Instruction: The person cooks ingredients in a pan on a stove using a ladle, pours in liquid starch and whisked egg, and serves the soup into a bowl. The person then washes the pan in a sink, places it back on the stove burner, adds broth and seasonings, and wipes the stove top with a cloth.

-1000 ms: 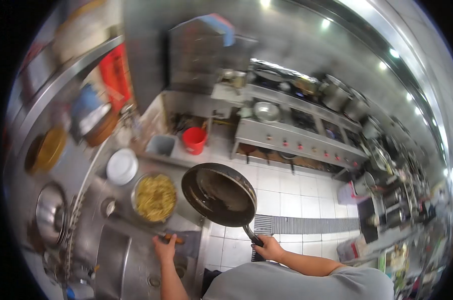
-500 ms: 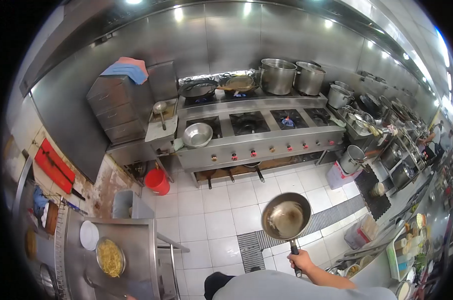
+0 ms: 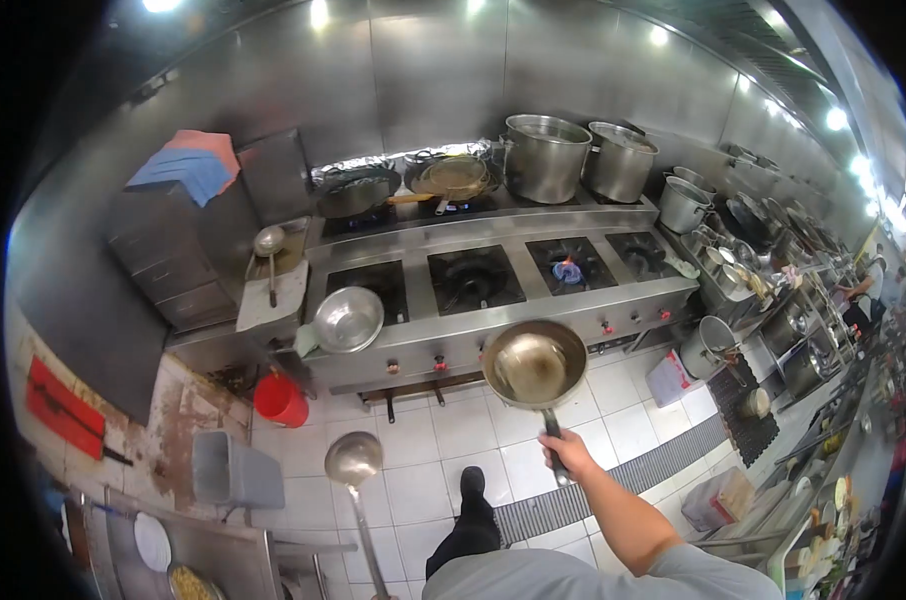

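Observation:
My right hand (image 3: 567, 456) is wrapped round the black handle of a frying pan (image 3: 570, 375), held out level in front of the stove. A brownish, shiny patch shows on the pan's inside. A long-handled ladle (image 3: 354, 460) rises from the bottom edge, its bowl pointing away over the floor. Only a sliver of my left hand (image 3: 383, 597) shows, at the end of the ladle's handle. Just beyond the pan is the stove (image 3: 493, 325), with a flame lit on one front burner (image 3: 568, 270).
A metal bowl (image 3: 348, 320) sits on the stove's front left. Tall pots (image 3: 548, 165) and woks (image 3: 358, 192) stand on the back row. A red bucket (image 3: 281, 400) and grey bin (image 3: 238, 470) are on the left floor. A steel table (image 3: 238, 560) holds a bowl of yellowish food (image 3: 191, 583).
I have stepped closer to the stove, and the pan has moved forward toward it. The ladle has come off the left table and is now raised over the floor.

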Motion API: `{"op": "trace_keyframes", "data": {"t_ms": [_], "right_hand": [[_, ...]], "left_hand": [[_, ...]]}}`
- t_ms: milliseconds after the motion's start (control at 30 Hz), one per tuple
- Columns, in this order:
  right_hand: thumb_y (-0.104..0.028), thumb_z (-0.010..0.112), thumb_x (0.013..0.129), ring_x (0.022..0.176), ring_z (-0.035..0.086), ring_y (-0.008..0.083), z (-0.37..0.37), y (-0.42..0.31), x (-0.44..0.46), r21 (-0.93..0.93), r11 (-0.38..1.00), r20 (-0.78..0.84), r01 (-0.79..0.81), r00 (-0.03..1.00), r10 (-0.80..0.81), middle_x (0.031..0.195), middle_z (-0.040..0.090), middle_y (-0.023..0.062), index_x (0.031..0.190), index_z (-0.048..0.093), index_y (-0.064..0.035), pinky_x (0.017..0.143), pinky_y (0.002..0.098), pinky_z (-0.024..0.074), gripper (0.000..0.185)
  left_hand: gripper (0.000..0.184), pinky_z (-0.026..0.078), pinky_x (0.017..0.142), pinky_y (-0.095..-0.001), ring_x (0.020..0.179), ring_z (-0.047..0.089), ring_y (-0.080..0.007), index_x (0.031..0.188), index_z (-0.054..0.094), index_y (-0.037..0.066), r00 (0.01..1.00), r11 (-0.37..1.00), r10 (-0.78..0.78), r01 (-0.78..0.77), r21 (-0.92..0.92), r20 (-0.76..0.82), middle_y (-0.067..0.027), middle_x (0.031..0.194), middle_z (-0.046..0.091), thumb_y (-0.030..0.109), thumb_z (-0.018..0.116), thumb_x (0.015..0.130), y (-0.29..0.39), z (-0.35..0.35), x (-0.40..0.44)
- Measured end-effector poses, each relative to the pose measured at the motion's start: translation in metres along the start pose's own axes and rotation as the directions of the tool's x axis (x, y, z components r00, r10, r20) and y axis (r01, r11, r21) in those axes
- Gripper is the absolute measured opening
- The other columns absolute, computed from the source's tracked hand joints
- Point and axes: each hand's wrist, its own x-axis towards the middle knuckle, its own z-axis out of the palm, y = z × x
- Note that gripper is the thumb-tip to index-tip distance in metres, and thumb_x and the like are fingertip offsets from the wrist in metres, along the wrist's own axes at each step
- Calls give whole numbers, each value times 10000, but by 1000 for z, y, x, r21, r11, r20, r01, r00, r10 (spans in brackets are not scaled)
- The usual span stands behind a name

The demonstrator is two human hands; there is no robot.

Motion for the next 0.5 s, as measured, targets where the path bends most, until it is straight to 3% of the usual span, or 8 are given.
{"op": "trace_keyframes", "data": {"t_ms": [33, 100, 167, 300, 333, 400, 467, 500], "right_hand": [[-56, 719, 884, 509, 544, 157, 11, -21, 27, -48, 999, -29, 11, 1000, -12, 696, 572, 40, 1096, 565, -31, 493, 293, 476, 263], [-1, 705, 842, 498, 524, 143, 26, -55, 83, -183, 980, -40, 82, 995, -90, 691, 566, 42, 1099, 557, -24, 436, 286, 412, 297], [3, 702, 836, 496, 521, 137, 49, -86, 132, -165, 985, -37, 58, 997, -65, 688, 567, 43, 1088, 557, -20, 429, 285, 399, 292], [-56, 711, 807, 475, 487, 114, 95, -130, 210, -176, 983, -11, 58, 998, -61, 643, 530, 25, 982, 611, -37, 401, 290, 328, 203], [-112, 737, 819, 476, 500, 125, 91, -116, 251, -217, 976, -6, 21, 1000, -23, 651, 556, 31, 988, 629, -40, 414, 297, 358, 213], [-87, 730, 864, 493, 521, 115, 104, -124, 280, -235, 971, -13, 39, 999, -43, 661, 562, 26, 1001, 609, -30, 416, 281, 388, 192], [-160, 762, 877, 471, 506, 109, 118, -140, 290, -252, 967, -73, 29, 996, -49, 647, 547, 6, 974, 609, -40, 422, 269, 405, 217], [-286, 759, 906, 698, 642, 178, 116, -148, 297, -343, 939, -28, 6, 999, -17, 848, 638, 82, 1121, 635, -20, 601, 287, 522, 364]], "left_hand": [[438, 505, 686, -443, 775, 671, -301, 1129, 662, 81, 999, 999, 27, -25, -40, 37, -85, 817, 707, 487, 616, 972, 6, 20, 35], [438, 506, 679, -440, 755, 666, -289, 1156, 647, 74, 995, 997, 39, -33, -75, 87, -71, 806, 704, 470, 629, 969, 32, 45, 89], [263, 404, 438, -306, 487, 511, -109, 904, 578, 33, 983, 979, 162, -150, -137, 85, -42, 627, 570, 280, 661, 939, 99, 59, 138], [238, 418, 438, -294, 457, 509, -112, 899, 577, 25, 972, 975, 185, -162, -154, 147, -13, 584, 546, 226, 692, 951, 213, 75, 203], [246, 424, 438, -293, 463, 519, -114, 899, 577, 24, 964, 976, 204, -187, -112, 172, -17, 586, 547, 238, 688, 952, 236, 79, 220], [255, 430, 438, -293, 469, 530, -115, 899, 577, 23, 951, 974, 227, -219, -64, 209, -22, 587, 548, 249, 683, 953, 285, 90, 247], [216, 383, 422, -288, 514, 520, -82, 894, 566, 50, 933, 963, 262, -237, -128, 246, -22, 654, 555, 242, 649, 949, 338, 107, 267], [216, 383, 422, -288, 514, 520, -82, 894, 566, 50, 933, 963, 263, -238, -128, 246, -22, 654, 555, 242, 649, 949, 362, 119, 279]]}}
